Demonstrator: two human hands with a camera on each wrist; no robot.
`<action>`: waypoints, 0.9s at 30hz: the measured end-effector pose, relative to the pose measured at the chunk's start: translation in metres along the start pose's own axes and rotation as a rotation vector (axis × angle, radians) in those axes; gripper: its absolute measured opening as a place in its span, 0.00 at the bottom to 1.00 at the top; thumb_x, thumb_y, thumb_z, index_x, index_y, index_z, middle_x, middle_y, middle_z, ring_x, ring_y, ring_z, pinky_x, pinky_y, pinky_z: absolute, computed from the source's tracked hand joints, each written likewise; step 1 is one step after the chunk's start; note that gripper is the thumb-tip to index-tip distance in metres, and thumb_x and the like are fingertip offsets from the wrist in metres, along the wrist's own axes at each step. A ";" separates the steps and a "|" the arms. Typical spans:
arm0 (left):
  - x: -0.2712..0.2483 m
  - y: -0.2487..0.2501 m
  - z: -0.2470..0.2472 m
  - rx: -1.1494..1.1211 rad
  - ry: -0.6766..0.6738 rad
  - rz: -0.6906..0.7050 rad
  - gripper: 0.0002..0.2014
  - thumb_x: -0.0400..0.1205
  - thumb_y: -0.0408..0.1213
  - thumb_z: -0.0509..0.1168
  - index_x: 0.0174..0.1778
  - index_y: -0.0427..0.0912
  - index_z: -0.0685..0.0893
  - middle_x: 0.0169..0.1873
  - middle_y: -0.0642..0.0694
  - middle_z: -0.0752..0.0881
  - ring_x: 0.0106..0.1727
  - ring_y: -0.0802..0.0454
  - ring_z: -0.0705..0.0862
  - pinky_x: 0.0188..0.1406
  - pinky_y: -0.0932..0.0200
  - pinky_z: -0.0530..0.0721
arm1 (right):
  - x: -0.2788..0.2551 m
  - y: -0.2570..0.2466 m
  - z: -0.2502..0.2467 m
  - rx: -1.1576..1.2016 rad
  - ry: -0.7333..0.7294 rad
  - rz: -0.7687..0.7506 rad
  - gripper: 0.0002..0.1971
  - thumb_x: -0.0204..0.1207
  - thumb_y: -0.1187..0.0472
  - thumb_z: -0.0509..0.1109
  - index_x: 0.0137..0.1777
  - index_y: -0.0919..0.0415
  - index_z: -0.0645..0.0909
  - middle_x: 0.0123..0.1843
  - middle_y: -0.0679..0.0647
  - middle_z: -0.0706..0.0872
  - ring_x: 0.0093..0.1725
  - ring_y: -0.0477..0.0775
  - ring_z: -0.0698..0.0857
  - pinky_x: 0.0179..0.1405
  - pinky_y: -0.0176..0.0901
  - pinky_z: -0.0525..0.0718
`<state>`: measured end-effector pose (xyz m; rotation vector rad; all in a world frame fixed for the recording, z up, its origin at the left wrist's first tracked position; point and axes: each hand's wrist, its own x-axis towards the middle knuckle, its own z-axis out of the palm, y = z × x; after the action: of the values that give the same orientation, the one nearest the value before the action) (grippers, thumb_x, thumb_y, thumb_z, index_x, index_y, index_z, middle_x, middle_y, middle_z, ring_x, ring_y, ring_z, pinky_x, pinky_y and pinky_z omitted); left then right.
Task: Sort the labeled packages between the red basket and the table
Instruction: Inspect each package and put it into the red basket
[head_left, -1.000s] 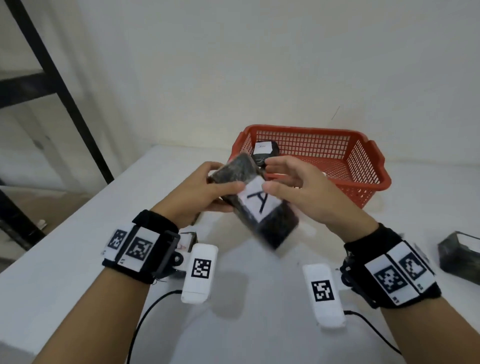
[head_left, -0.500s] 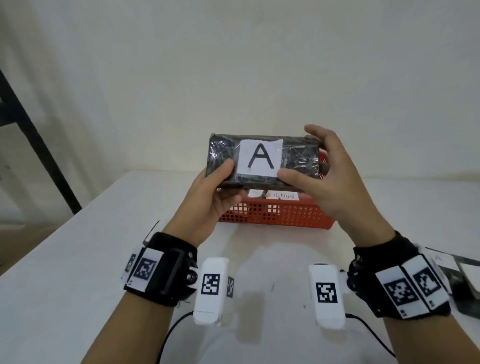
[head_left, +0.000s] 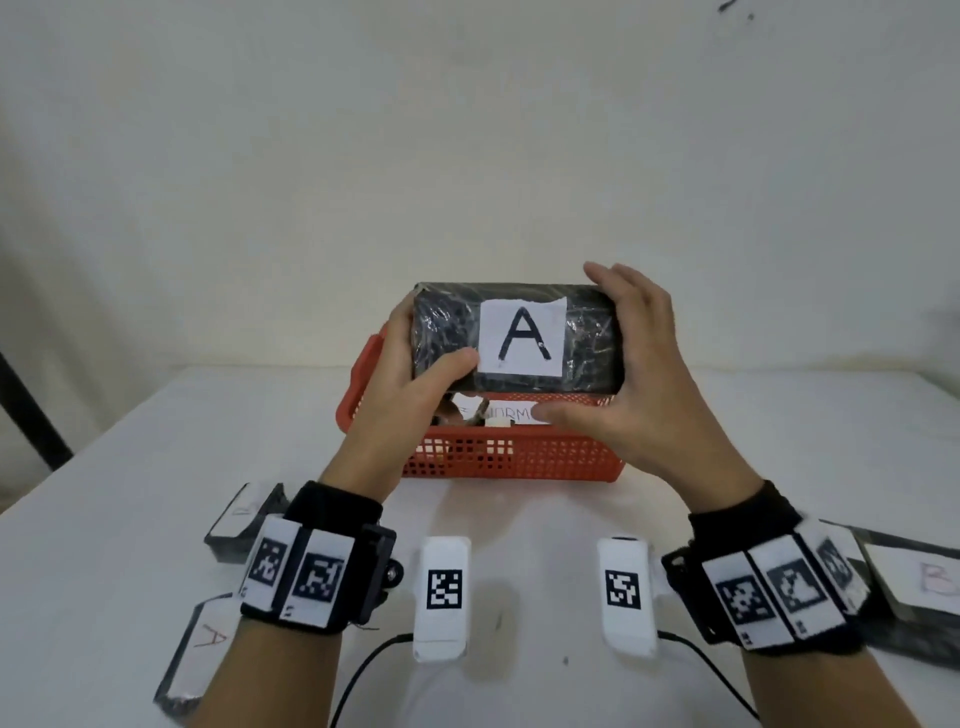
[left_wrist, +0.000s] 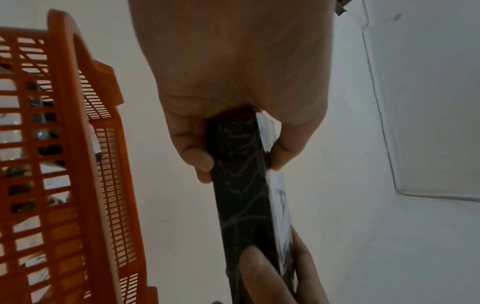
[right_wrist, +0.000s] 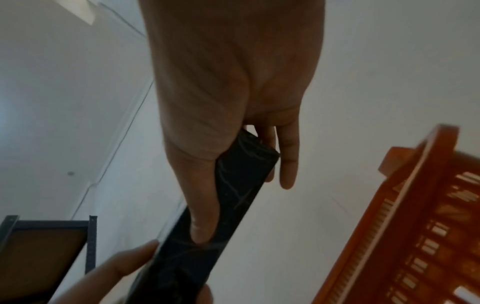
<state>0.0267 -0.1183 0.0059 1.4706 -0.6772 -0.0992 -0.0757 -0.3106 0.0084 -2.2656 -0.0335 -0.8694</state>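
Observation:
A black-wrapped package with a white "A" label (head_left: 521, 338) is held level in the air, label toward me, above the red basket (head_left: 498, 460). My left hand (head_left: 418, 364) grips its left end, thumb on the front face and fingers behind. My right hand (head_left: 631, 358) grips the right end, fingers over the top edge and thumb under the bottom edge. In the left wrist view the package (left_wrist: 239, 185) shows edge-on beside the basket (left_wrist: 78, 144). In the right wrist view the thumb lies along the package (right_wrist: 233, 191). More packages lie inside the basket, mostly hidden.
Three other packages lie on the white table (head_left: 130, 467): one (head_left: 236, 525) at the left, one marked "A" (head_left: 200, 649) at the near left, one marked "B" (head_left: 924, 587) at the near right. A dark shelf frame (right_wrist: 52, 246) stands to the left.
Both hands lifted the package from a tilt low over the table to level with its label toward me. The right thumb slid from the front face to under the bottom edge.

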 end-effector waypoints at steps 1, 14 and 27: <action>-0.001 -0.003 0.002 -0.011 -0.009 -0.007 0.26 0.84 0.39 0.68 0.78 0.56 0.70 0.58 0.50 0.88 0.47 0.57 0.90 0.37 0.59 0.87 | -0.001 0.003 0.000 -0.020 0.013 -0.006 0.56 0.59 0.56 0.92 0.85 0.46 0.65 0.85 0.50 0.59 0.71 0.11 0.62 0.64 0.09 0.64; -0.001 -0.014 -0.004 0.028 -0.085 -0.016 0.28 0.86 0.32 0.65 0.81 0.51 0.66 0.56 0.67 0.88 0.55 0.60 0.90 0.42 0.54 0.92 | 0.002 0.009 0.017 0.405 0.188 0.364 0.32 0.67 0.59 0.89 0.69 0.53 0.79 0.61 0.48 0.92 0.59 0.48 0.93 0.62 0.55 0.92; 0.003 -0.016 -0.007 0.060 -0.121 0.029 0.34 0.85 0.33 0.69 0.84 0.52 0.61 0.70 0.54 0.83 0.70 0.51 0.85 0.63 0.49 0.88 | -0.002 0.009 0.011 0.424 0.119 0.384 0.34 0.69 0.52 0.86 0.72 0.48 0.74 0.62 0.43 0.91 0.60 0.42 0.91 0.59 0.46 0.91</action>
<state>0.0381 -0.1162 -0.0077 1.5209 -0.8057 -0.1475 -0.0687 -0.3098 -0.0039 -1.7450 0.2424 -0.7097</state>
